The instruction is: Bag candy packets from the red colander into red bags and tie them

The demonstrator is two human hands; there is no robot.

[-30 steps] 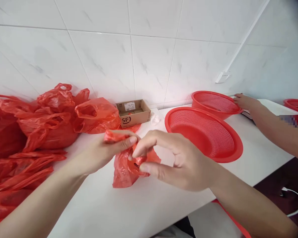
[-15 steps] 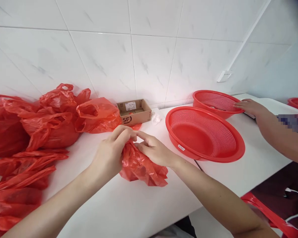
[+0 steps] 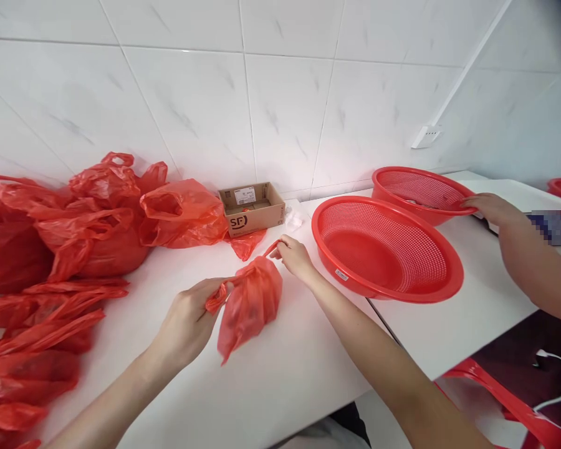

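Observation:
A small red plastic bag [image 3: 255, 296] is stretched between my two hands, over the white table [image 3: 191, 386]. My left hand [image 3: 189, 318] is closed around one handle, whose loop sticks out past the fingers. The other handle is pinched in my right hand [image 3: 293, 257], higher and farther right. Something darker shows faintly through the bag, but I cannot make out what. Just beyond my hands stands an open cardboard box [image 3: 257, 219] with a label inside its back wall. To the right of my right hand sits a red perforated basket [image 3: 386, 249].
Several filled red bags [image 3: 98, 237] crowd the left side, with flatter bags [image 3: 32, 362] stacked nearer me. A crumpled white tissue [image 3: 293, 218] lies beside the box. At right, another person's hand [image 3: 490, 209] touches a second red basket [image 3: 418, 187]. A seam divides the tables.
My hands were together at the bunched top of the bag. They have moved apart, drawing the handles out to each side. The other person's hand and the rear basket have shifted slightly right.

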